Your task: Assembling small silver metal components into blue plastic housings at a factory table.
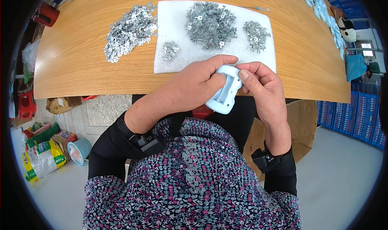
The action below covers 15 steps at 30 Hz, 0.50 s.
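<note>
A light blue plastic housing (222, 104) with a long open recess and small holes is tilted above the table's near edge. My left hand (194, 82) is closed round its left side, thumb over the recess. My right hand (260, 86) is closed in a pinch at the housing's upper right edge, with thumb and forefinger close together; whatever lies between them is hidden. Beyond my hands, a white foam mat (173, 24) bears a large heap of wire springs (210, 26), a smaller pile of metal pieces (256, 36) and a little cluster of metal pieces (170, 51).
A heap of flat metal tabs (131, 32) lies left of the mat on the wooden table (76, 60). A thin tool (254, 8) lies at the mat's far edge. More light blue housings (323, 11) line the table's right edge. Blue crates (347, 112) stand at right, a cardboard box (299, 125) below.
</note>
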{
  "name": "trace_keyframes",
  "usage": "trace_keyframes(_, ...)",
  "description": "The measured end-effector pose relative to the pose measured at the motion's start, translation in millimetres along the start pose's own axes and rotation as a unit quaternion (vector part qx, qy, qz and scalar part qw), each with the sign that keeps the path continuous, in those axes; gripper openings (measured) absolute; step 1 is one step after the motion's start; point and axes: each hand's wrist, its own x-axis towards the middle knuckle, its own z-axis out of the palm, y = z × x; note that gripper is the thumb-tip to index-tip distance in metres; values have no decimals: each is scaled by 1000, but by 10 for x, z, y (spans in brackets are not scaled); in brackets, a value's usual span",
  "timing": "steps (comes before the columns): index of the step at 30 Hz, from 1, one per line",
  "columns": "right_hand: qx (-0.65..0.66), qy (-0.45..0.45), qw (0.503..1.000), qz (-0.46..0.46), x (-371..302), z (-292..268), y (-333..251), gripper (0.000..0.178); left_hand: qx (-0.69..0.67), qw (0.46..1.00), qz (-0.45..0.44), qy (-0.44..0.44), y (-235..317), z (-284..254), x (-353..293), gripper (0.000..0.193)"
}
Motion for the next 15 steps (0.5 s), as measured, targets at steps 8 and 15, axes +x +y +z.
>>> trace_keyframes(8, 69, 41, 988, -133, 21, 130, 125, 27, -484, 866, -77, -97, -102, -37, 1, 47)
trace_keyframes(15, 20, 49, 992, -115, 80, 187, 285, 23, -537, 827, -101, -131, -103, 50, 3, 43)
